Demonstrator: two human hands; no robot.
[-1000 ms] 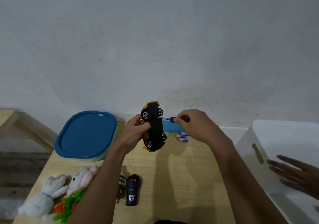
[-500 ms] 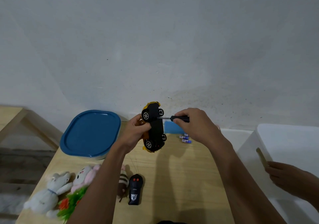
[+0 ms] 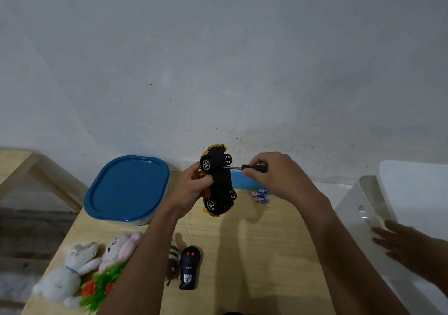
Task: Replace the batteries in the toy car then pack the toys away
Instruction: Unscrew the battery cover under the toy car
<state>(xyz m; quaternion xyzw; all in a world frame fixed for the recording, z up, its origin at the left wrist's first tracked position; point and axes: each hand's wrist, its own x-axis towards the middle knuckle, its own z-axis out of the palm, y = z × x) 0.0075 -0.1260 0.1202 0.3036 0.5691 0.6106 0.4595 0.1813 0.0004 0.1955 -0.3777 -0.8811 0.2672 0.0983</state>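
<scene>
My left hand (image 3: 194,188) grips a yellow toy car (image 3: 219,181) above the wooden table (image 3: 266,254), its black underside turned to the right. My right hand (image 3: 274,175) holds a small black-handled screwdriver (image 3: 244,168) level, its tip against the car's underside near the upper wheels. Three small blue batteries (image 3: 260,195) lie on the table just right of the car. A black remote control (image 3: 189,267) lies near the front edge.
A blue-lidded container (image 3: 127,189) stands at the back left. Plush toys (image 3: 80,268) and a green plastic plant (image 3: 101,288) lie at the front left. A white bin (image 3: 363,208) stands on the right, with another person's hand (image 3: 400,244) on it. A blue flat object (image 3: 238,180) lies behind the car.
The other person's hand has shifted on the white bin and now lies spread flat. My hands, the car and the screwdriver keep the same pose.
</scene>
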